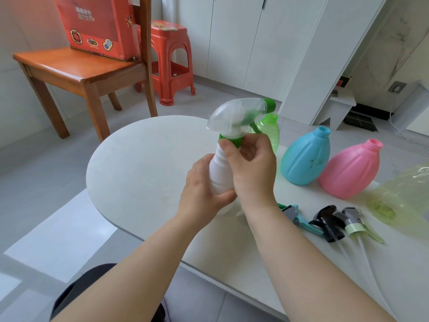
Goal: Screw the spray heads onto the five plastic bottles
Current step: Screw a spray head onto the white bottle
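My left hand (202,189) grips a white plastic bottle (219,170) by its body, above the white table (139,163). On the bottle's neck sits a clear spray head (234,117) with a green collar (232,137), blurred by motion. My right hand (251,163) pinches that collar. To the right stand a clear green bottle (270,129), a blue bottle (306,156) and a pink bottle (350,170), all with bare necks. Near the front edge lie three loose spray heads: a teal one (297,216), a black one (328,223) and a pale green one (355,223).
A yellowish translucent bottle (401,198) lies at the far right edge of the table. Beyond the table stand a wooden chair (79,68) carrying a red box (97,26), and a red plastic stool (173,59). White cabinets line the back wall.
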Motion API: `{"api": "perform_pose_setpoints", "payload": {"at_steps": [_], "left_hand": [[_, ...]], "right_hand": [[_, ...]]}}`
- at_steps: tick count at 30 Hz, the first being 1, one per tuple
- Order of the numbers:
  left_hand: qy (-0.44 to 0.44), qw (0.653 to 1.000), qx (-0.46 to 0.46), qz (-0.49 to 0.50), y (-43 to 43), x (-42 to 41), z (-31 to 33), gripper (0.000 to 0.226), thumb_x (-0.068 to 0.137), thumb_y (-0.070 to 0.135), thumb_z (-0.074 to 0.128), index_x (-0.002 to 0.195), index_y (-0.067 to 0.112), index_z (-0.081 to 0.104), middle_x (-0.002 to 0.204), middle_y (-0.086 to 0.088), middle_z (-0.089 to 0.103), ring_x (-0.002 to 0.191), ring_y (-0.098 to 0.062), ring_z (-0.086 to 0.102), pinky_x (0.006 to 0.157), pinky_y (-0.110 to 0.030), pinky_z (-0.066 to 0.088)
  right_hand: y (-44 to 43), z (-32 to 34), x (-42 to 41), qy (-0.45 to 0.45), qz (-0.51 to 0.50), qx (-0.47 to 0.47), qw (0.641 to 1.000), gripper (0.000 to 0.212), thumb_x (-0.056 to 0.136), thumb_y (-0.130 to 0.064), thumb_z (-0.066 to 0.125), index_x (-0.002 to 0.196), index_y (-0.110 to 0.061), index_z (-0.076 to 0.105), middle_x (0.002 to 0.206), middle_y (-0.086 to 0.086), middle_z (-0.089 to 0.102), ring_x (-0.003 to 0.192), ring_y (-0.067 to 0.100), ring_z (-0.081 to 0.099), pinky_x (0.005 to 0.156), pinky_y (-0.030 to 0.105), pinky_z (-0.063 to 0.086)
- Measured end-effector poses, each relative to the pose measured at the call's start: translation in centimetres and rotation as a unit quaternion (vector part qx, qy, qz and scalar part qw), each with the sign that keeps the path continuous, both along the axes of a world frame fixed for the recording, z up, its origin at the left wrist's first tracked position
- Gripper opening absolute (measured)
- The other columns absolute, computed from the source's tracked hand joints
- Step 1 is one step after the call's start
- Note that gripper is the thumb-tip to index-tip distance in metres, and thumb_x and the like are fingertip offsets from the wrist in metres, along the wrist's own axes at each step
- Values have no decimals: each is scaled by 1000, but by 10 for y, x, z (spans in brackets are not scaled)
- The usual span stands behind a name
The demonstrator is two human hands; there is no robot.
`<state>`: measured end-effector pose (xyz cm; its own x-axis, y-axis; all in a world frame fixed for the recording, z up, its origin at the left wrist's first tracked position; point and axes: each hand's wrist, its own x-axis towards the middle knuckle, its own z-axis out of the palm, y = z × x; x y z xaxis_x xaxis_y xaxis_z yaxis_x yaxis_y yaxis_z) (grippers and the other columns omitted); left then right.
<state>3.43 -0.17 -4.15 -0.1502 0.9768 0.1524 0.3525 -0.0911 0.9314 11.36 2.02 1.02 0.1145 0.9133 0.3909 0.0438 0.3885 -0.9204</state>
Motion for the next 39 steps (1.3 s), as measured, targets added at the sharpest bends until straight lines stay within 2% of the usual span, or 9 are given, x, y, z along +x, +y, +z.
{"api": "perform_pose_setpoints", "payload": {"at_steps": [4,7,9,14,20,27,32,35,39], "left_hand": [[-4,1000,2,-4,-1,0,2,77,52,38,68,123,25,38,111,11,44,115,-20,46,94,-48,43],[-16,1000,-2,-15,0,-2,2,75,53,37,69,120,27,40,118,4,49,116,-19,47,95,-49,43],[-18,1000,-6,-16,2,-3,2,71,52,37,70,116,31,40,117,4,50,114,-19,47,94,-49,43],[-21,999,-15,-24,2,-4,1,67,54,38,71,111,39,35,117,4,49,113,-22,48,93,-50,44],[-23,999,2,-22,2,-2,1,70,53,38,69,116,35,38,117,8,48,115,-19,48,94,-48,44],[-26,998,-8,-50,3,-7,3,57,53,39,69,95,53,34,106,17,48,111,-18,48,93,-46,45],[-30,999,20,-24,3,-2,2,63,53,36,69,105,46,34,109,12,47,112,-18,48,93,-45,45],[-32,999,25,-36,4,-3,1,62,53,36,70,100,51,32,109,15,47,113,-16,48,91,-37,44],[-44,996,12,-83,9,-15,-4,62,62,23,77,96,55,36,109,10,53,99,-4,53,72,-8,43]], "right_hand": [[-1,-1,-7,-5,-47,-23,999,41,67,-19,75,74,-31,37,76,-7,54,73,7,56,62,3,40],[-2,-4,-3,16,42,-86,995,39,71,-24,71,95,-29,42,84,-8,55,76,3,57,68,6,43],[0,-3,2,34,120,-98,987,44,73,-29,61,114,-22,47,84,-16,58,79,1,58,80,20,47],[7,5,12,26,162,-44,986,12,78,-19,60,73,-29,62,64,-22,65,69,-5,57,70,12,46],[4,-3,-6,26,12,-47,998,26,70,-16,72,76,-30,50,74,-14,58,61,-11,54,63,5,42],[8,6,15,39,225,-76,971,9,74,-23,56,77,-29,62,77,-12,62,78,4,57,81,24,46],[8,0,2,69,90,-82,990,12,64,-23,69,71,-30,64,69,-14,66,70,4,60,72,20,48],[8,-2,-10,53,25,-94,994,27,64,-23,71,88,-20,57,85,-3,62,80,13,58,78,29,47],[11,3,14,80,227,-109,965,17,63,-19,71,75,-29,66,69,-16,66,72,1,60,74,18,50]]}}
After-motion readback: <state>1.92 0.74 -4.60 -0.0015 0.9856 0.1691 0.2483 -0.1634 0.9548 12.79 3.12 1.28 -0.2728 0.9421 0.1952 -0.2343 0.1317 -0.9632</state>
